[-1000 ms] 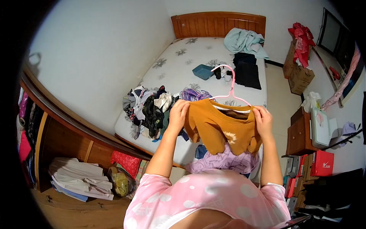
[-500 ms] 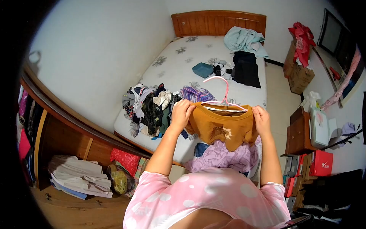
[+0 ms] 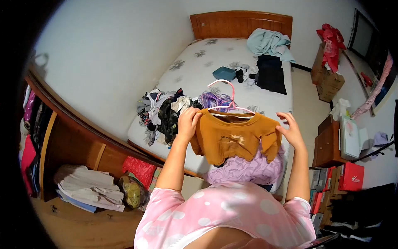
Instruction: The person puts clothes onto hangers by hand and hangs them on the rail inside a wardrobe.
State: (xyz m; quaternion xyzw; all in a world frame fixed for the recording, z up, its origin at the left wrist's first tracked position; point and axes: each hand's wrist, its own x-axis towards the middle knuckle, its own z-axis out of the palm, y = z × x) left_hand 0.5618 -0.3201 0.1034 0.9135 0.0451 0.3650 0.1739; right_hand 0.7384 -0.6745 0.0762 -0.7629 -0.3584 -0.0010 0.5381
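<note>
Draping a pink hook-topped hanger (image 3: 232,102) between both hands, a mustard-brown fabric shirt (image 3: 232,135) partly hides crumpled lilac cloth (image 3: 244,171) — left hand (image 3: 188,123) pinching one shoulder, right hand (image 3: 292,129), fingers parted, beside the opposite sleeve. Beyond, heaped mixed-colour clothes (image 3: 166,120) and a teal rectangular tray (image 3: 224,74) occupy the white flower-patterned bed (image 3: 190,76).

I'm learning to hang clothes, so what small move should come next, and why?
Perhaps bring the right hand to the pink hanger to steady it: that hand is open, while the left hand pinches the mustard top by one shoulder and the hanger rises from the neckline.
</note>
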